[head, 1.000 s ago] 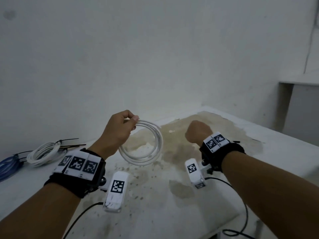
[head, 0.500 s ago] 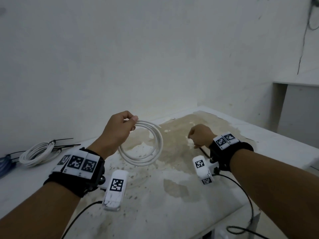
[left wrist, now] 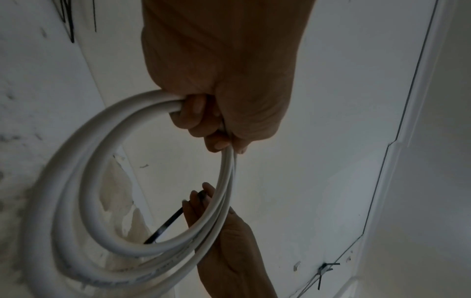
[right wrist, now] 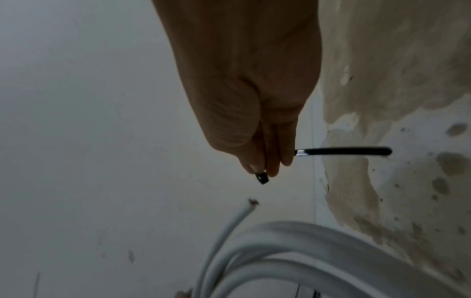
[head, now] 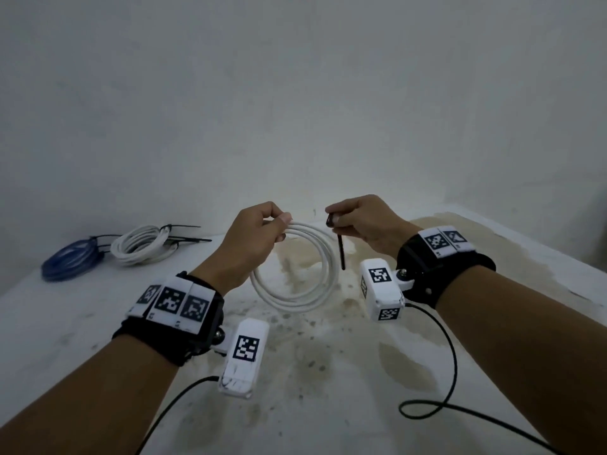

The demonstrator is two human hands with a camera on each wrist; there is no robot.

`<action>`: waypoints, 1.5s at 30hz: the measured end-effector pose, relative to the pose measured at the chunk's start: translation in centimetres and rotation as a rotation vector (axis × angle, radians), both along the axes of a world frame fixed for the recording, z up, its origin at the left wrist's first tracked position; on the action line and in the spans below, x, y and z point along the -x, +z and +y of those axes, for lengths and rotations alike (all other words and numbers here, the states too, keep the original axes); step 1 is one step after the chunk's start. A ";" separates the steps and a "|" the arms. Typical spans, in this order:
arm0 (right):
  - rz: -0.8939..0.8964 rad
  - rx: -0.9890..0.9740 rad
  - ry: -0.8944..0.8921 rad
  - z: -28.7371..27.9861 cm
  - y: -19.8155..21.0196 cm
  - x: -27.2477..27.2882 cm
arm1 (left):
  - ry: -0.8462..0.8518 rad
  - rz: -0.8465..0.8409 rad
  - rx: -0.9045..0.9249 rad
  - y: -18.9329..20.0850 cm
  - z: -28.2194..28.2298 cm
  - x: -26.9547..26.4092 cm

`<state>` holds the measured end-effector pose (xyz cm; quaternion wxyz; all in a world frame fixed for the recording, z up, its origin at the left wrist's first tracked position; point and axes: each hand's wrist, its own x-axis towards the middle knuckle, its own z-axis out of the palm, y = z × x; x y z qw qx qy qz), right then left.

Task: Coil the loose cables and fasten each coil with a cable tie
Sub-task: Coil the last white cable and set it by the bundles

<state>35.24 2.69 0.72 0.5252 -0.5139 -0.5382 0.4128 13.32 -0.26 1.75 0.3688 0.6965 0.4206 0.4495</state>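
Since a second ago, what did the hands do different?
The right hand left the table and came up beside the coil, now pinching a black tie. The left hand kept holding the coil up. The two tied coils stayed put.

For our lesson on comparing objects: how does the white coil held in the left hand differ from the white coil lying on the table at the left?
The held coil hangs in the air from the left hand; the table coil lies flat on the table. The held coil has no tie round it yet; the right hand pinches a black cable tie beside it, while the table coil already carries black ties. Both are white cable wound in several loops.
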 end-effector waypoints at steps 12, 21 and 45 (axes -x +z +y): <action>-0.729 0.044 0.023 7.6 -4.1 10.6 | 0.096 -0.112 0.092 -2.5 4.5 8.5; -1.316 -0.007 0.024 10.7 -6.9 12.1 | 0.102 -0.138 0.168 -4.3 6.3 9.8; -1.308 0.061 -0.092 11.8 -8.7 7.8 | 0.069 -0.119 0.184 -5.5 7.5 9.4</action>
